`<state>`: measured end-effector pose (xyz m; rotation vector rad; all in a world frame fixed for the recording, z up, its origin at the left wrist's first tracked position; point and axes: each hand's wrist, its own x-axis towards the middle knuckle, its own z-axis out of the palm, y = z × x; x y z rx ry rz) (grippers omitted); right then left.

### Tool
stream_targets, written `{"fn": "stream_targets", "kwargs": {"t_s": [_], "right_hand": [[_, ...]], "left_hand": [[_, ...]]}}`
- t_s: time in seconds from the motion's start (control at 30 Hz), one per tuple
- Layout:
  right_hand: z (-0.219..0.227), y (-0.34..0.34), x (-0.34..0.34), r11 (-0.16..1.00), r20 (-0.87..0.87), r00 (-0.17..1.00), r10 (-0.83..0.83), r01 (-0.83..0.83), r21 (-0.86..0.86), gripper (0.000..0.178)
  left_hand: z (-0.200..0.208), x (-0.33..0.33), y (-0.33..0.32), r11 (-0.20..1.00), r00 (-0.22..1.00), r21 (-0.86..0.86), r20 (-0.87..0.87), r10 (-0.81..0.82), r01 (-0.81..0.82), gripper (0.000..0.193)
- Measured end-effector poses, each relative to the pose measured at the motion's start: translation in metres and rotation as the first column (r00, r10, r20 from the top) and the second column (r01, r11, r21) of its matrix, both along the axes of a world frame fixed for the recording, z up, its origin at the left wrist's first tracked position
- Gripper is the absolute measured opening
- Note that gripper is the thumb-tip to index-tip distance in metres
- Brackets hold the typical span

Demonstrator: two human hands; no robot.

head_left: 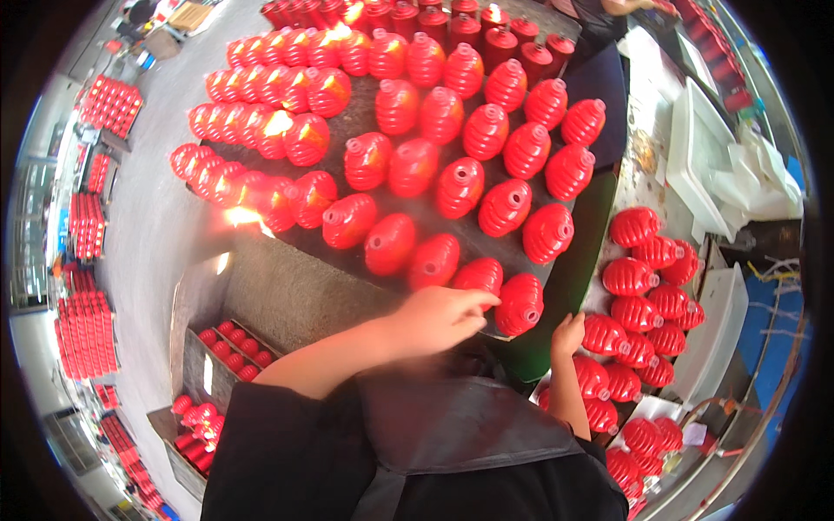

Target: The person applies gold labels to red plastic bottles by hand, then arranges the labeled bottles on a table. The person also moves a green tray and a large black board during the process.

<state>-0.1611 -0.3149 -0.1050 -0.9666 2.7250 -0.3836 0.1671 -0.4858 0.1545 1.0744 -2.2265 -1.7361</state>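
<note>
Rows of glossy red, ribbed, lantern-shaped bottles with short necks fill the dark board before me. My left hand (439, 319) reaches over the board's near edge, index finger stretched out and thumb a little apart. Its fingertips are beside a red bottle (478, 276) and the corner bottle (521, 304); whether they touch either is unclear. My right hand (568, 335) is raised by the right-hand table, its fingers curled in. Whatever those fingers hold, if anything, is hidden. The bottle nearest to it (603, 333) lies on its side among several others.
On the right, a worktop (638, 165) carries lying bottles and a white tray (695, 156). Between it and the board runs a dark green panel (580, 269). Boxes of small red balls (234, 347) stand at lower left. Stacked red goods (85, 334) line the far left floor.
</note>
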Motion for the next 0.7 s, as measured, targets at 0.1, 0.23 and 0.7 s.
{"fn": "stream_targets", "kwargs": {"t_s": [0.1,0.23,0.7], "right_hand": [[0.008,-0.004,0.005,0.994,-0.008,1.0,-0.006,0.005,-0.105,0.02],[0.015,0.002,0.012,0.985,0.093,0.993,-0.077,0.09,-0.148,0.02],[-0.002,-0.005,0.031,0.974,0.036,0.984,0.174,-0.167,-0.156,0.076]], "left_hand": [[-0.002,0.015,-0.005,0.996,0.993,0.047,0.09,0.075,-0.079,0.036],[-0.005,0.017,-0.008,0.98,0.982,0.082,0.064,0.179,-0.184,0.036],[0.006,0.073,-0.002,0.906,0.905,-0.035,0.053,0.422,-0.421,0.035]]}}
